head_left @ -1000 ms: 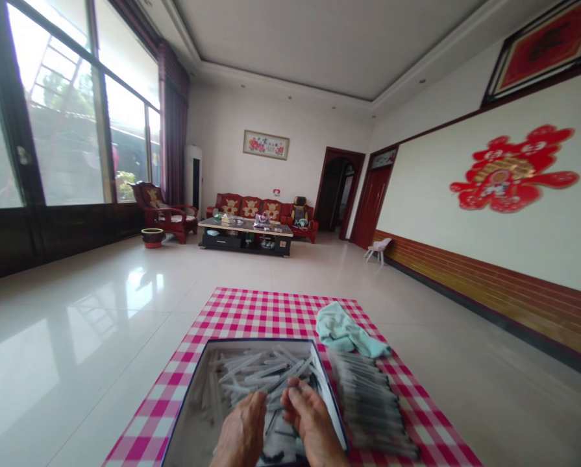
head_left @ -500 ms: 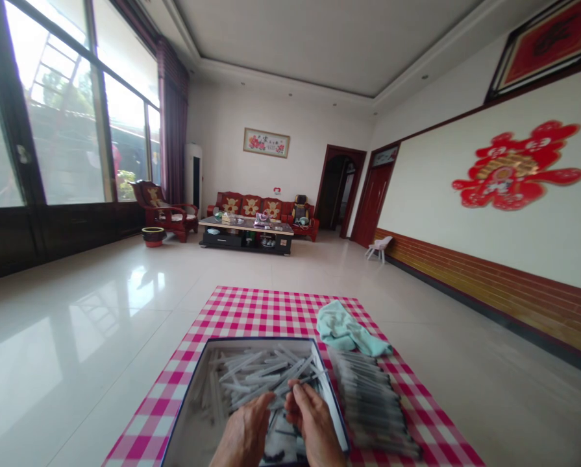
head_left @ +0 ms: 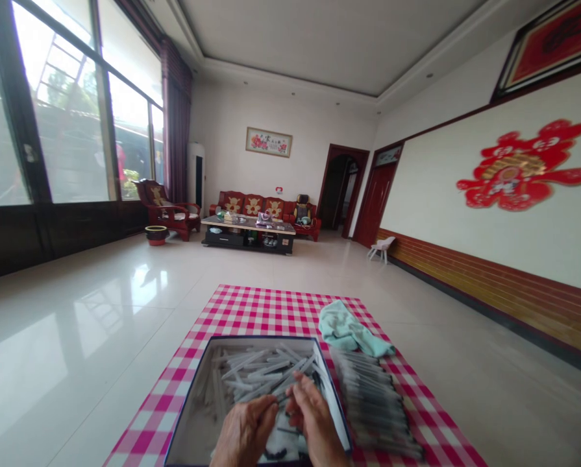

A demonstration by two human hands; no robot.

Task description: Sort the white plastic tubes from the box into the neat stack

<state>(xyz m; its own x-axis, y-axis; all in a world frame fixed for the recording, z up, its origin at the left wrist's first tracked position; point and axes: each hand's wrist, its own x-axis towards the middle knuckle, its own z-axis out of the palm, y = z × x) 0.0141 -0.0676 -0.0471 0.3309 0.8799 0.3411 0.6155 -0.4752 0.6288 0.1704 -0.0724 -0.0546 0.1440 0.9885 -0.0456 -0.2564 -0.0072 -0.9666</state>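
My left hand (head_left: 248, 427) and my right hand (head_left: 313, 418) are close together over the front of a shallow white box (head_left: 187, 415) with a dark blue rim. Both are closed in a pinch, fingertips facing each other. A thin dark pen piece (head_left: 283, 398) shows between them; its ends are hidden by my fingers. Beneath and beyond my hands, the box holds many loose whitish, translucent pen barrels (head_left: 251, 373). Small black parts (head_left: 276, 453) lie at its near end. Right of the box is a blurred pile of pens (head_left: 375, 405) with dark ends.
A pale green cloth (head_left: 351, 331) lies crumpled behind the pen pile. Box, pens and cloth rest on a pink-and-white checked tablecloth (head_left: 148, 425). Across the tiled floor are a low coffee table (head_left: 246, 241), a red sofa and a small white chair (head_left: 382, 248).
My left hand has shifted slightly up and right, its fingertips nearer the right hand's. The thin rod that stuck out past my right fingers no longer shows there. The view has moved slightly.
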